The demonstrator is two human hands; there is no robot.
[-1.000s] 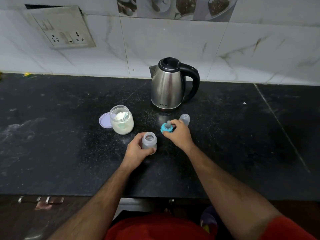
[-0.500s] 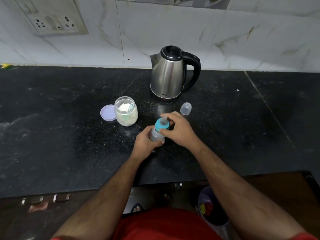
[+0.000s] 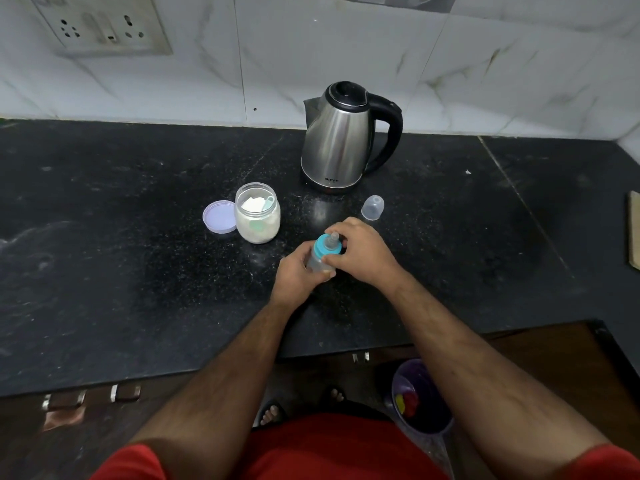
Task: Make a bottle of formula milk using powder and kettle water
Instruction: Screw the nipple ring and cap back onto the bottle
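Note:
A small clear baby bottle (image 3: 318, 264) stands on the black counter (image 3: 138, 271), wrapped by my left hand (image 3: 294, 277). Its blue teat ring (image 3: 325, 247) sits on the bottle's neck, and my right hand (image 3: 363, 251) grips that ring from the right. An open glass jar of white formula powder (image 3: 257, 213) with a pale scoop inside stands to the left. The steel kettle (image 3: 341, 140) with a black handle and shut lid stands behind, by the wall.
The jar's lilac lid (image 3: 219, 216) lies flat left of the jar. A clear bottle cap (image 3: 372, 207) rests right of the kettle's base. A wall socket (image 3: 104, 26) is at upper left. A wooden board edge (image 3: 634, 233) shows far right. A purple bin (image 3: 420, 400) stands below the counter.
My right hand carried the blue teat ring from the counter onto the bottle's neck. The left hand kept hold of the bottle. The camera tilted down.

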